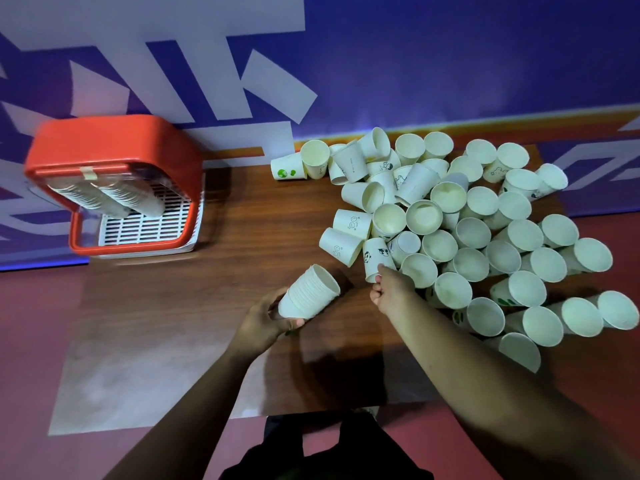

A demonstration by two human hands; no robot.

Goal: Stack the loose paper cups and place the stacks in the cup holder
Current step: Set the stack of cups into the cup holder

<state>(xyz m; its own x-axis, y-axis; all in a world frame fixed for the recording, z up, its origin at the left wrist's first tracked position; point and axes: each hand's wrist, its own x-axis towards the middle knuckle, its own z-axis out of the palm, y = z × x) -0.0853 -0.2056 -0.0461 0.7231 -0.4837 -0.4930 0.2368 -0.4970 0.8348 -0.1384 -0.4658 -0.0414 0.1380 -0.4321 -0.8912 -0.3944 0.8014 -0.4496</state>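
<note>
A: How far along is this?

B: Early to midway, I'd judge. The red cup holder [114, 147] at the upper left already holds nested cups [104, 199], but a big pile of loose paper cups [485, 237] covers the right of the desk [207, 306].

A: And the hands?

B: The left hand [266, 320] grips a tilted stack of cups [310, 292] at lower centre. The right hand [389, 284] reaches the pile's near edge, fingers curled onto a panda-print cup [375, 258].

A: What's left?

B: Nearly the whole pile, then carrying each stack to the holder.
</note>
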